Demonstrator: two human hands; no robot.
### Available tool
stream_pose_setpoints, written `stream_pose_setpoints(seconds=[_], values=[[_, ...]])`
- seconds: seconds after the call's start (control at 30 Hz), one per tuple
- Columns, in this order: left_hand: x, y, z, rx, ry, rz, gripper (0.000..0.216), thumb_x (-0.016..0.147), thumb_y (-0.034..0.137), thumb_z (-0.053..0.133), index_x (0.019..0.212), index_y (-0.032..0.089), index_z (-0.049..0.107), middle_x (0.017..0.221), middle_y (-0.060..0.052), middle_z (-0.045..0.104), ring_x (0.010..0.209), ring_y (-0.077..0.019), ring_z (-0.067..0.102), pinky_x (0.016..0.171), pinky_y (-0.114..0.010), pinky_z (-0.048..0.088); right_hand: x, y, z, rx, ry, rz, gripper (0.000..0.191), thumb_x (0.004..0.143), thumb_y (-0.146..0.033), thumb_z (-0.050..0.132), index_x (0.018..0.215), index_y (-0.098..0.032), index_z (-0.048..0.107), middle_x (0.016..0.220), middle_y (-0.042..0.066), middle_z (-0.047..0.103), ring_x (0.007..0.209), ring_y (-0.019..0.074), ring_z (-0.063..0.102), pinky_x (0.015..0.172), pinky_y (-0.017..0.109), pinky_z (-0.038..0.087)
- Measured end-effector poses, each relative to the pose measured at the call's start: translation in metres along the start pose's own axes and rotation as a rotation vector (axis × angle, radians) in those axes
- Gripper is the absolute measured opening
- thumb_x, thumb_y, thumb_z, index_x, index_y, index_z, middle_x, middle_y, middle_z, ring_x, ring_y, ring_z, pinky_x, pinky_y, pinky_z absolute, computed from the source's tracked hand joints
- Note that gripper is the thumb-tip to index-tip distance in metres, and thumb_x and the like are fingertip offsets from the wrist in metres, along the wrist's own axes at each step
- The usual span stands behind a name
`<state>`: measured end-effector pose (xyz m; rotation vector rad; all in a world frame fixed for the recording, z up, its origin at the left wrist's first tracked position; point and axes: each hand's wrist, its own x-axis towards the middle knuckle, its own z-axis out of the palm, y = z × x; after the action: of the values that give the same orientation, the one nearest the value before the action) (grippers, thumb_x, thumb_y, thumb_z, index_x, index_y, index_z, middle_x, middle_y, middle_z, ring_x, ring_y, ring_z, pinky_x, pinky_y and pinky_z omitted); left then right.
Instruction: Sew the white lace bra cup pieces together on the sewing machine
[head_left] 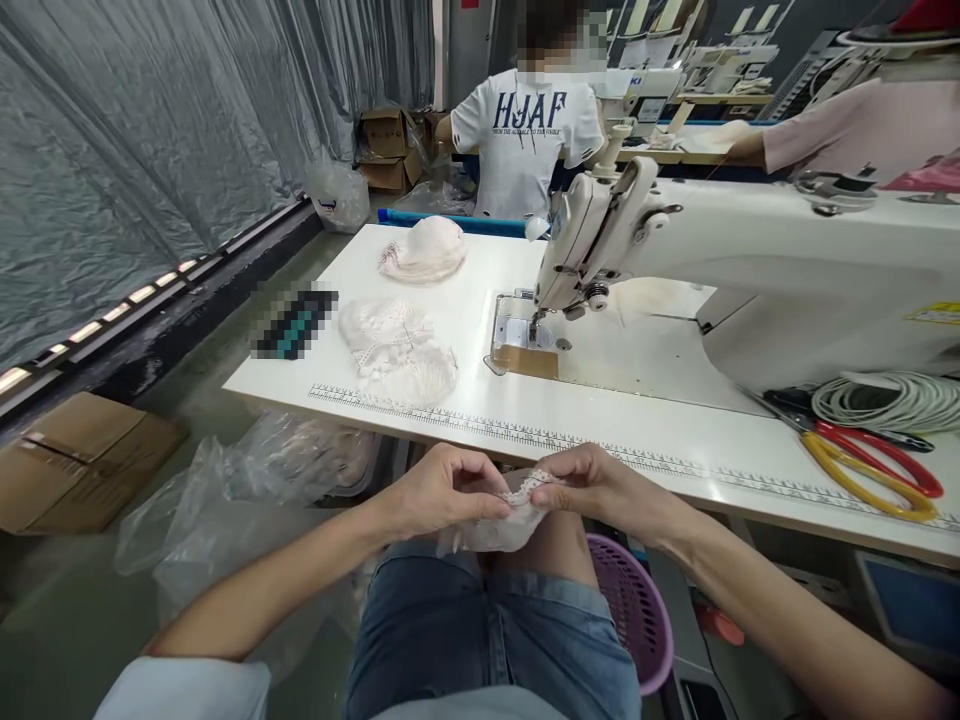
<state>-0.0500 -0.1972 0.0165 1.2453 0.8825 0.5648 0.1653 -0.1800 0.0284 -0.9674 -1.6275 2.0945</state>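
Observation:
Over my lap, just below the table's front edge, my left hand and my right hand both pinch a small white fabric piece with a lace trim. The lace edge runs between my fingertips; the loose cloth hangs beneath them. Both hands are closed on it. On the white table lie two piles of similar white lace pieces. The sewing machine stands beyond my hands, its needle over the plate.
Scissors with red and yellow handles and a coiled white cord lie at the right. A purple basket sits by my right knee, clear plastic bags at my left. Another person stands behind the table; cardboard boxes are on the floor.

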Motion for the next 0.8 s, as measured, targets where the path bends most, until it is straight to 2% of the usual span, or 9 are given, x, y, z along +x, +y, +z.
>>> stream_pose_setpoints(seconds=[0.13, 0.27, 0.37, 0.47, 0.6, 0.8], values=[[-0.008, -0.002, -0.006, 0.042, -0.027, -0.020, 0.015, 0.067, 0.024, 0.073, 0.073, 0.011, 0.068, 0.069, -0.001, 0.062, 0.065, -0.0102, 0.054, 0.063, -0.021, 0.044, 0.003, 0.004, 0.006, -0.026, -0.014, -0.002, 0.029, 0.075, -0.041, 0.069, 0.083, -0.013, 0.072, 0.080, 0.005, 0.071, 0.074, 0.0166, 0.064, 0.072, 0.029, 0.050], [-0.007, -0.010, -0.008, 0.016, -0.084, -0.074, 0.025, 0.066, 0.033, 0.074, 0.075, 0.011, 0.066, 0.067, 0.000, 0.059, 0.062, -0.0095, 0.052, 0.058, -0.021, 0.043, 0.006, 0.006, 0.011, -0.091, 0.008, 0.017, 0.036, 0.075, -0.047, 0.068, 0.081, -0.013, 0.071, 0.072, 0.004, 0.069, 0.066, 0.0146, 0.060, 0.063, 0.027, 0.047], [-0.004, -0.017, -0.005, 0.006, -0.069, -0.118, 0.031, 0.063, 0.038, 0.076, 0.075, 0.012, 0.064, 0.062, 0.002, 0.054, 0.056, -0.0078, 0.047, 0.052, -0.019, 0.037, 0.009, 0.008, 0.015, -0.171, 0.073, 0.014, 0.039, 0.073, -0.051, 0.067, 0.071, -0.012, 0.067, 0.061, 0.001, 0.061, 0.058, 0.0115, 0.052, 0.055, 0.024, 0.041], [-0.002, -0.019, -0.002, -0.002, -0.059, -0.127, 0.033, 0.066, 0.042, 0.073, 0.075, 0.011, 0.064, 0.062, 0.001, 0.054, 0.056, -0.0075, 0.044, 0.052, -0.020, 0.035, 0.010, 0.011, 0.015, -0.198, 0.118, 0.023, 0.040, 0.071, -0.052, 0.068, 0.062, -0.014, 0.061, 0.055, -0.003, 0.051, 0.053, 0.0089, 0.044, 0.049, 0.022, 0.034], [-0.002, -0.022, -0.004, -0.024, -0.081, -0.149, 0.034, 0.068, 0.044, 0.071, 0.073, 0.011, 0.065, 0.062, 0.000, 0.053, 0.057, -0.0077, 0.043, 0.054, -0.021, 0.035, 0.008, 0.019, 0.010, -0.177, 0.091, 0.051, 0.036, 0.071, -0.050, 0.069, 0.067, -0.014, 0.063, 0.058, -0.002, 0.052, 0.055, 0.0093, 0.044, 0.050, 0.023, 0.034], [-0.002, -0.027, -0.007, -0.059, -0.093, -0.198, 0.031, 0.066, 0.040, 0.074, 0.070, 0.011, 0.063, 0.066, 0.001, 0.054, 0.063, -0.0091, 0.048, 0.061, -0.022, 0.039, 0.006, 0.028, 0.007, -0.077, 0.045, 0.089, 0.033, 0.070, -0.046, 0.070, 0.074, -0.015, 0.065, 0.065, 0.000, 0.060, 0.062, 0.0119, 0.052, 0.057, 0.024, 0.040]])
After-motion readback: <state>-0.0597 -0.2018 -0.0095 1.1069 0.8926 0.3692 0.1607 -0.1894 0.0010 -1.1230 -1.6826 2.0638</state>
